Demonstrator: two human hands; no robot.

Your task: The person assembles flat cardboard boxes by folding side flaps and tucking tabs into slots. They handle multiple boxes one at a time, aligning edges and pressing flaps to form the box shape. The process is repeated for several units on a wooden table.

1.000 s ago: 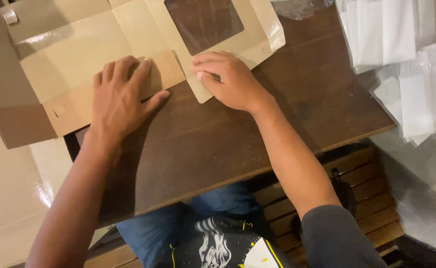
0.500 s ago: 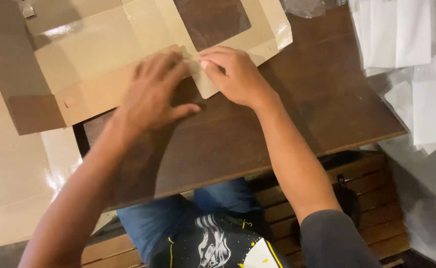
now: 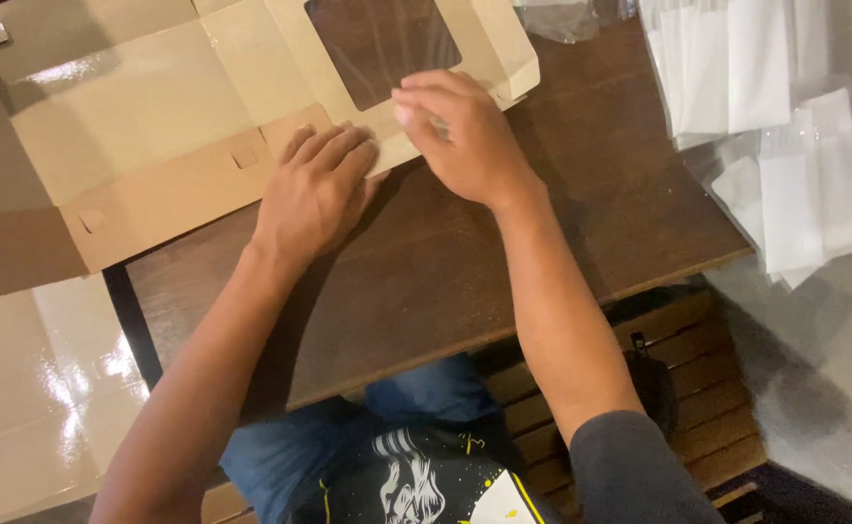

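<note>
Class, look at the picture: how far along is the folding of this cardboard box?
Done: little; the cardboard box lies mostly flat on the table. In hand: the left hand presses a flap flat and the right hand works the panel below the window. Left: raising the walls and closing it.

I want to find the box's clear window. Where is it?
Top centre of the head view: the window sits in the flat cardboard box, just above the right hand.

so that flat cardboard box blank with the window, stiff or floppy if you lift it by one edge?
Likely floppy at the creases: the cardboard box blank lies unfolded in scored panels. Probably light, being thin sheet. The glossy window film looks easy to dent. Left hand presses a flap flat, hinting it springs up.
</note>
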